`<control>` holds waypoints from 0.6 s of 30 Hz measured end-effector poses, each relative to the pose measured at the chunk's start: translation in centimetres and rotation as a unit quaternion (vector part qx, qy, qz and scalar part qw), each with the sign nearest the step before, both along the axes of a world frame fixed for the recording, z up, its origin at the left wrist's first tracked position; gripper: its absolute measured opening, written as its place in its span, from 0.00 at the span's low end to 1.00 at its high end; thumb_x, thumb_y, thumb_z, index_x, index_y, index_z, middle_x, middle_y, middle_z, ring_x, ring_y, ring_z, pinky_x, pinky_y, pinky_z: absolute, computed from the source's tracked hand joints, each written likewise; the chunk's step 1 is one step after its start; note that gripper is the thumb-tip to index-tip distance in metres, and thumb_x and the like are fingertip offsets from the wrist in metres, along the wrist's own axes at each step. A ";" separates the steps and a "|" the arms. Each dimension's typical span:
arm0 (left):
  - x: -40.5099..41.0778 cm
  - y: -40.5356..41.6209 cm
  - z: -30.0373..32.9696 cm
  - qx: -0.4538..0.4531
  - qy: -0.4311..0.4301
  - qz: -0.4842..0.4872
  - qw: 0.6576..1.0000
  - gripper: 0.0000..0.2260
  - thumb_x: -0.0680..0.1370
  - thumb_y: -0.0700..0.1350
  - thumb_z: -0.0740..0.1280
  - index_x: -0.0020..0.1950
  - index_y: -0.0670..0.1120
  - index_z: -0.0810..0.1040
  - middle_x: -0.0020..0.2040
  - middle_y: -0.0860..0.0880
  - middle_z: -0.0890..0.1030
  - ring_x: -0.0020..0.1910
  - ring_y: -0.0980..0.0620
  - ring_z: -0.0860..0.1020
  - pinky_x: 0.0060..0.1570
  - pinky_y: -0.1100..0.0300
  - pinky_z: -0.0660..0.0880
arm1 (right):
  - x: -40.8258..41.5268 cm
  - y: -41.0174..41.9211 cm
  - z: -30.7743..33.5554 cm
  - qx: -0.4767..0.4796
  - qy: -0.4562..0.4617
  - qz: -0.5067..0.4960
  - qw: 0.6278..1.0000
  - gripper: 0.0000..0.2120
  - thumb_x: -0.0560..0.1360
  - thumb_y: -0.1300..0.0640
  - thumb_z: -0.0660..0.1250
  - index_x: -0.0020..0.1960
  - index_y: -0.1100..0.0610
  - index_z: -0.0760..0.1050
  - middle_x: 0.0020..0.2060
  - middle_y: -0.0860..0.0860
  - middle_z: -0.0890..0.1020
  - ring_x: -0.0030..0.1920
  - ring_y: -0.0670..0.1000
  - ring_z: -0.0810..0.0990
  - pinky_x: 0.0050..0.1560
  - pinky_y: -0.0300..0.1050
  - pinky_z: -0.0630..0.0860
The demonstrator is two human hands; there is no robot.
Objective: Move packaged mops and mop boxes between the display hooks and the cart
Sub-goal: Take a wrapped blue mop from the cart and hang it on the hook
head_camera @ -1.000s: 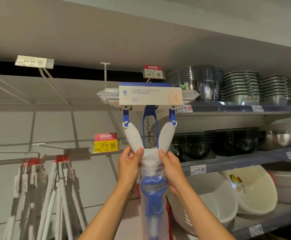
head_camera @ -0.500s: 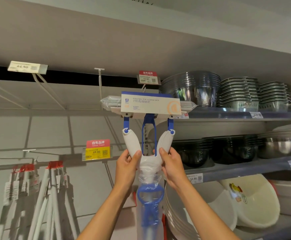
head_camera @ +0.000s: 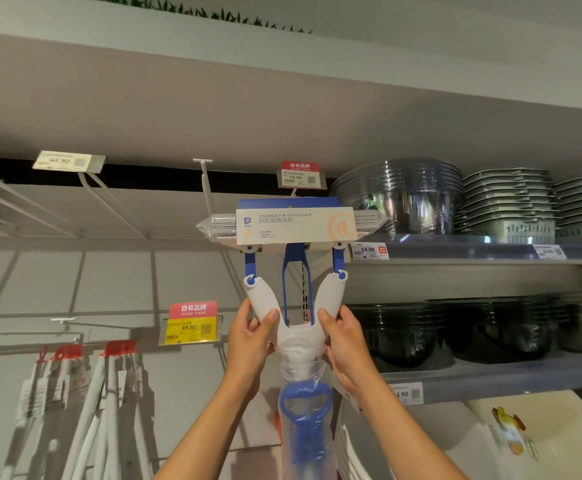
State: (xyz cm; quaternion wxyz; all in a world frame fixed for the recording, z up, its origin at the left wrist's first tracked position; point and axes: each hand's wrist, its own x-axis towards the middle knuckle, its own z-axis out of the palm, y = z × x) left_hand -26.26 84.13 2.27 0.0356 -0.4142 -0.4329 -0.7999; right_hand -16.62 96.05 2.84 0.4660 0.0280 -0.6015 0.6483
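Note:
I hold a packaged sponge mop [head_camera: 295, 226] upright with its head at the top, just under the display hook [head_camera: 293, 194] that carries a red-and-white price tag. The mop has a white forked yoke, blue links and a white-and-blue card label. My left hand [head_camera: 252, 336] grips the yoke's left arm. My right hand [head_camera: 345, 337] grips its right arm. Clear plastic wraps the blue handle [head_camera: 304, 424] below my hands. The card's top hides whether it is on the hook.
An empty white hook [head_camera: 206, 183] juts out left of the mop. Several packaged white mops [head_camera: 85, 393] hang at lower left. Steel bowls [head_camera: 400, 195] and stacked trays [head_camera: 506, 206] fill shelves on the right, with white basins [head_camera: 542, 441] below.
Both hands have lifted the mop higher, bringing its card label up to the tagged hook. My grip has slid slightly up the yoke arms.

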 end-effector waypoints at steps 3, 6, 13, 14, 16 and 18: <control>-0.6 0.4 0.2 0.001 -0.008 -0.004 1.000 0.20 0.80 0.42 0.69 0.70 0.57 0.72 0.54 0.54 0.86 0.53 0.53 0.85 0.42 0.57 0.81 | -0.5 0.5 0.2 -0.009 0.001 0.018 1.000 0.09 0.81 0.59 0.65 0.55 0.44 0.74 0.50 0.51 0.84 0.49 0.50 0.86 0.45 0.46 0.83; -0.8 0.7 0.6 -0.001 -0.004 -0.002 1.000 0.21 0.80 0.42 0.69 0.71 0.56 0.72 0.55 0.52 0.86 0.54 0.52 0.84 0.44 0.56 0.81 | -0.9 1.0 0.4 -0.018 0.006 0.029 0.999 0.08 0.82 0.59 0.64 0.55 0.46 0.75 0.50 0.52 0.85 0.50 0.51 0.86 0.47 0.49 0.84; -1.6 1.3 1.9 0.005 0.008 -0.005 1.000 0.20 0.80 0.42 0.69 0.70 0.57 0.72 0.56 0.53 0.85 0.55 0.55 0.84 0.43 0.57 0.81 | -1.9 1.7 1.7 -0.023 0.013 0.036 0.999 0.08 0.81 0.59 0.65 0.54 0.46 0.75 0.44 0.46 0.87 0.47 0.47 0.86 0.41 0.44 0.83; -1.6 1.4 2.1 0.005 0.010 -0.005 1.000 0.20 0.81 0.42 0.69 0.69 0.58 0.72 0.55 0.53 0.85 0.54 0.55 0.84 0.42 0.56 0.82 | -2.0 1.8 1.8 -0.025 0.012 0.036 0.999 0.08 0.81 0.58 0.65 0.54 0.45 0.75 0.44 0.47 0.86 0.47 0.47 0.86 0.40 0.44 0.83; -1.7 1.6 2.4 0.005 0.011 -0.009 1.000 0.20 0.81 0.42 0.68 0.69 0.58 0.72 0.55 0.53 0.85 0.53 0.55 0.84 0.41 0.55 0.82 | -2.2 1.9 2.2 -0.027 0.011 0.036 0.999 0.08 0.81 0.58 0.65 0.54 0.45 0.75 0.48 0.50 0.85 0.47 0.47 0.86 0.40 0.43 0.83; -1.9 1.8 2.6 0.004 0.008 -0.014 1.000 0.20 0.81 0.42 0.68 0.70 0.58 0.71 0.54 0.54 0.86 0.52 0.54 0.84 0.40 0.56 0.81 | -2.2 2.1 2.4 -0.029 0.011 0.033 0.999 0.08 0.81 0.58 0.65 0.54 0.45 0.74 0.50 0.51 0.84 0.45 0.46 0.86 0.39 0.43 0.82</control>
